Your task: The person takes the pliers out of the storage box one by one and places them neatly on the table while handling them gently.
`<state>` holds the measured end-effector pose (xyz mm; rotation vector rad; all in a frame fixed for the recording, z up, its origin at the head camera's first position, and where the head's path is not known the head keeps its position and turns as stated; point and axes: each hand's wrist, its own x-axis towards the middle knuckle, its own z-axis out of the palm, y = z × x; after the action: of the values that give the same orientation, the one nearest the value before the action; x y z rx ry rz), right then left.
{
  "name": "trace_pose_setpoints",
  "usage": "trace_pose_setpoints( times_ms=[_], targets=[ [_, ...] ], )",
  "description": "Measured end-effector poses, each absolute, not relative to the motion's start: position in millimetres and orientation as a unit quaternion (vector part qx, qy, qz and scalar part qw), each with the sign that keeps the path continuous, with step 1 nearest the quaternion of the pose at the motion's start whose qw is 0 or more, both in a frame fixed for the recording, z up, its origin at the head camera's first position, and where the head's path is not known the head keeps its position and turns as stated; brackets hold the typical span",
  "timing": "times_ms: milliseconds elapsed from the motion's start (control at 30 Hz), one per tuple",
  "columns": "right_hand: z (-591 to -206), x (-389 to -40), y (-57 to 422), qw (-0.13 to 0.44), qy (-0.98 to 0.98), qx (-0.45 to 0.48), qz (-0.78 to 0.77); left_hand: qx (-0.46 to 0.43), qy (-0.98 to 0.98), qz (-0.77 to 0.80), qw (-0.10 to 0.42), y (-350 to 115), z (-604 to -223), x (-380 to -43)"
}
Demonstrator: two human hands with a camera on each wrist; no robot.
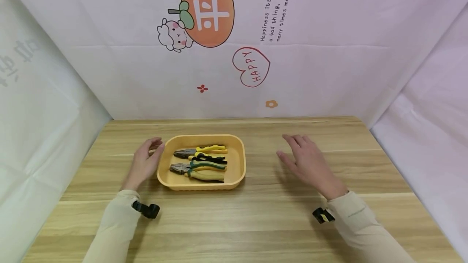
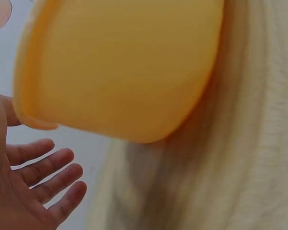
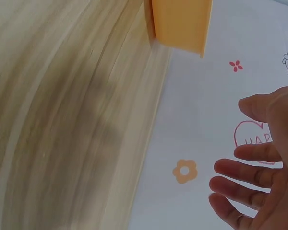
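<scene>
A yellow plastic tray (image 1: 238, 165) lies on the table with two pairs of pliers inside. The upper pliers (image 1: 212, 148) have yellow and black handles; the lower pliers (image 1: 206, 165) have green and yellow ones. Both point their metal noses left. My left hand (image 1: 145, 163) is beside the tray's left end, fingers spread and loosely bent. In the left wrist view, the thumb of that hand (image 2: 19, 177) lies partly behind the tray's rim (image 2: 26, 105); whether it touches, I cannot tell. My right hand (image 1: 308, 161) hovers apart, right of the tray, fingers relaxed and holding nothing.
The wood-grain table (image 1: 270, 218) ends at a white printed cloth (image 1: 321, 80) at the back. White cloth also hangs at the left and right sides. Each wrist carries a small black camera, on the left (image 1: 149, 210) and right (image 1: 323, 215).
</scene>
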<state>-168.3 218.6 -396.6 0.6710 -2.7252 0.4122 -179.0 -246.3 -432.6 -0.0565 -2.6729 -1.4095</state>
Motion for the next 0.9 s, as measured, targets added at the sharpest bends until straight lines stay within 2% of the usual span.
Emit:
trace_pose_setpoints(
  times_ms=[467, 900],
  targets=[
    [-396.0, -153.8, 194.6, 0.083, -0.946, 0.232, 0.210, 0.045, -0.769, -0.637, 0.043, -243.6, -457.8, -179.8],
    [-390.4, -147.6, 164.3, 0.054, -0.934, 0.262, 0.234, 0.053, -0.719, -0.691, 0.054, -240.2, -468.4, -180.2]
  ],
)
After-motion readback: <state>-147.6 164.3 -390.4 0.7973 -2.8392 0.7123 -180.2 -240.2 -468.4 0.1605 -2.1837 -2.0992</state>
